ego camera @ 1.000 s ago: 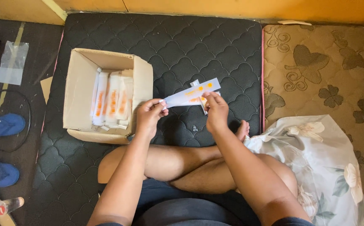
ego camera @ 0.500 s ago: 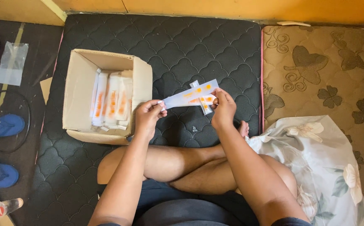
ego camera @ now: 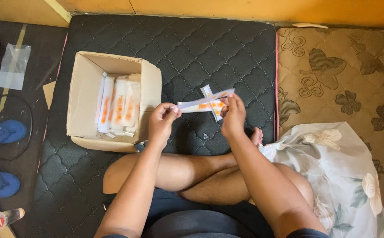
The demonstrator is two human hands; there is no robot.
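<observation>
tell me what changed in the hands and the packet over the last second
The right hand slid along the long white-and-orange packet toward its right end, and the packet levelled out slightly. The left hand kept pinching the left end. The cardboard box of packets stayed put.

A long, flat white packet (ego camera: 200, 102) with orange markings is held level in the air above the dark quilted mattress, its left end pinched. A second like packet (ego camera: 212, 104) crosses behind it near its right end, tilted far-left to near-right.
</observation>
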